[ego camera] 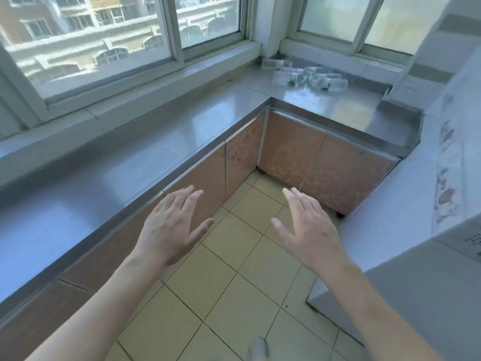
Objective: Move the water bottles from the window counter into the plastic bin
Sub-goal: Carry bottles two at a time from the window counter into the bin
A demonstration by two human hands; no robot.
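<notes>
While water bottles (307,75) lie upper right on the counter (161,149), we extend both arms. Left hand (171,227) and right hand (309,230) splayed, palms down, empty.

Home kitchen: steel counter (161,142), cabinets (325,162).

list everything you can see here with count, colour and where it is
water bottles: a cluster, count unclear, clear plastic, lying on the far counter under the right window
counter: one, grey metal, L-shaped, running under the windows
cabinet doors: four visible, pinkish-brown, below the counter
windows: two, pale frames, above the counter
floor: yellowish tiles, centre and bottom
appliance: one, grey, right edge
left hand: open, empty, over the counter edge
right hand: open, empty, over the floor
</notes>
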